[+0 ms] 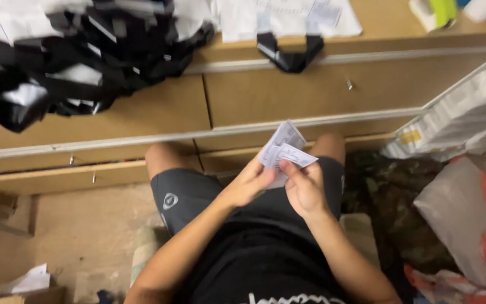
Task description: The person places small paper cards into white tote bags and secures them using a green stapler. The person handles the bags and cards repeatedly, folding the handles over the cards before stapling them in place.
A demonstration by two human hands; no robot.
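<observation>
Paper slips [283,147] before wooden drawers [310,95]

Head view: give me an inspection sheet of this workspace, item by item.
Surface: wooden worktop above drawer-like fronts, seen from a seated position.
Job's things: small white paper slips, fanned, held over the lap.
Clutter: heap of black glossy bags with white labels on the worktop; white sheets; one black bag hanging over the edge.
Grips: left hand and right hand both pinch the slips.
Cables: nothing seen.
Surroundings: grey and orange parcel bags on the right, stacked white packets above them, white paper on the floor at lower left.
</observation>
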